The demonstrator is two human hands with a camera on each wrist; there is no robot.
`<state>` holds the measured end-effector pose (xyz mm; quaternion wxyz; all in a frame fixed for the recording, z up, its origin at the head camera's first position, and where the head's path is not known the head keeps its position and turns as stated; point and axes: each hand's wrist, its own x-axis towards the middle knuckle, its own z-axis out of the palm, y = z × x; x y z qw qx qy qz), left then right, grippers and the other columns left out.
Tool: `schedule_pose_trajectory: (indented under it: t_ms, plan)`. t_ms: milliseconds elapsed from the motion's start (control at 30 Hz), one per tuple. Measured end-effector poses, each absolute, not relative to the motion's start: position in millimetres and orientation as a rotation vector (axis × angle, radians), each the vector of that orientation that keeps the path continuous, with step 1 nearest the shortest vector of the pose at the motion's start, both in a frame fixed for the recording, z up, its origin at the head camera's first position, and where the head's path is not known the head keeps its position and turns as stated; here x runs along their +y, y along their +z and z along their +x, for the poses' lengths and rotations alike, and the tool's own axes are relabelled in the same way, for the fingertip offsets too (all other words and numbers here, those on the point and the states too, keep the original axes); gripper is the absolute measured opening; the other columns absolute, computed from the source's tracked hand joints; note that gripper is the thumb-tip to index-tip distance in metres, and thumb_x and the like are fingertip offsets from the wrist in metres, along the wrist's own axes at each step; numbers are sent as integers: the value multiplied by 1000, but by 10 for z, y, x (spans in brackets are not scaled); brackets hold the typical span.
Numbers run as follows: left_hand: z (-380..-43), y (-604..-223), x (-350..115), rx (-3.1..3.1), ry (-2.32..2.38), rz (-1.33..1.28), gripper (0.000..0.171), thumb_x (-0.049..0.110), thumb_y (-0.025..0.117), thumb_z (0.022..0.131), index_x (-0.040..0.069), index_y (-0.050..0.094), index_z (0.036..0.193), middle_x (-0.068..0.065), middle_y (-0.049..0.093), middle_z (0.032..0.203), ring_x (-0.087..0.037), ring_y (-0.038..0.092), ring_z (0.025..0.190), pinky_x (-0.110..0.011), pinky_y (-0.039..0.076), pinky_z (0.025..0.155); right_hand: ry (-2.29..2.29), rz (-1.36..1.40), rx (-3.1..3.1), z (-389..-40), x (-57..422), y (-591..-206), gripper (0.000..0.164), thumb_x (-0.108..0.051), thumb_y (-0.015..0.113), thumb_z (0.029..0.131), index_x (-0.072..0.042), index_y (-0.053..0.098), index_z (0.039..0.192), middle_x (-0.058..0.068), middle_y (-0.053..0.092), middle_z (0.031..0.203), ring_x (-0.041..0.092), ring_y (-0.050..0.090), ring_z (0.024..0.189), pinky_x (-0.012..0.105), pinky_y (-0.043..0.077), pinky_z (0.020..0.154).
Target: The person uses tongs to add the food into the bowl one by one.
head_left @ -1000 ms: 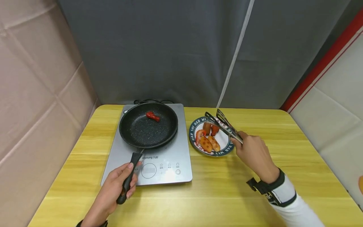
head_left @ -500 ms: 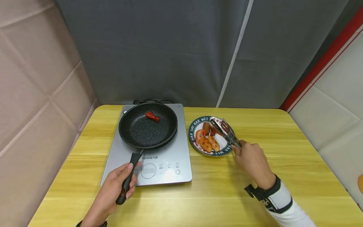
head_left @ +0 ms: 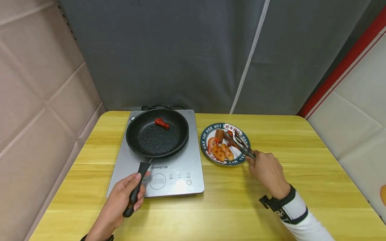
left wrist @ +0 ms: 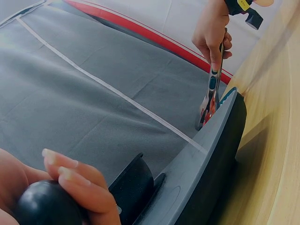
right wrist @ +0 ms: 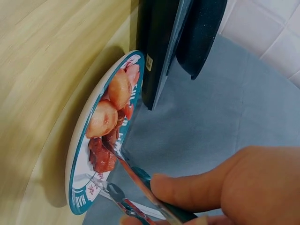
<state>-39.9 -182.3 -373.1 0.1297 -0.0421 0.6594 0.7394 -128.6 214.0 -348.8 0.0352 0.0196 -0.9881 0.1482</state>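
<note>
My left hand (head_left: 120,197) grips the black handle (head_left: 135,192) of a dark speckled frying pan (head_left: 153,140). A small red chicken drumstick (head_left: 162,123) lies in the pan. My right hand (head_left: 268,172) holds metal tongs (head_left: 248,153) over a round plate (head_left: 203,144) with a dark teal lettered rim. In the right wrist view the tong tips are apart, with one tip right at a reddish-brown meat piece (right wrist: 101,157) on the plate. Beside that piece are two golden browned patties (head_left: 218,153), an orange shrimp (head_left: 212,143) and a brown block of food (head_left: 219,135).
The pan stands on a silver induction cooktop (head_left: 190,167), with a black cord (head_left: 161,106) behind it. The plate lies on the wooden table (head_left: 211,214) just right of the cooktop. A grey curtain (head_left: 169,57) closes off the back, and pale panels flank both sides.
My right hand has lowered the tongs toward the meat piece on the plate, and their tips have drawn nearer each other. My left hand stays on the pan handle.
</note>
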Motion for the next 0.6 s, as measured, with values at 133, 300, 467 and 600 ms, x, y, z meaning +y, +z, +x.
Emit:
schedule_pose_trajectory:
  t_ms: [133, 300, 467, 600]
  plan:
    - [-402, -3732, -1824, 1916, 2149, -126, 58, 38, 38, 104, -12, 37, 133, -3, 43, 67, -12, 41, 45, -25, 37, 41, 414, 119, -2986, -1317, 2169, -3524, 24, -24, 61, 94, -3, 59, 84, 8, 42, 58, 22, 42, 48, 32, 29, 37]
    - [-400, -3732, -1821, 1916, 2148, -129, 57, 38, 38, 104, -12, 37, 133, -3, 43, 67, -12, 41, 45, -25, 38, 41, 360, 138, -2966, -1345, 2181, -3560, 23, -23, 62, 94, -1, 61, 89, 9, 44, 60, 23, 43, 48, 33, 30, 36]
    - [-400, -3725, -1817, 1917, 2148, -142, 57, 37, 38, 104, -12, 37, 133, -3, 43, 67, -12, 41, 45, -24, 38, 41, 318, 156, -2923, -1361, 2209, -3630, 21, -23, 63, 93, -3, 61, 87, 9, 45, 60, 25, 44, 47, 36, 30, 34]
    - [-403, -3721, -1814, 1918, 2151, -143, 57, 37, 39, 104, -12, 37, 133, -3, 43, 67, -11, 40, 45, -23, 37, 40, 300, 205, -2860, -1372, 2256, -3686, 20, -22, 65, 92, -7, 60, 80, 7, 43, 57, 23, 42, 45, 35, 28, 34]
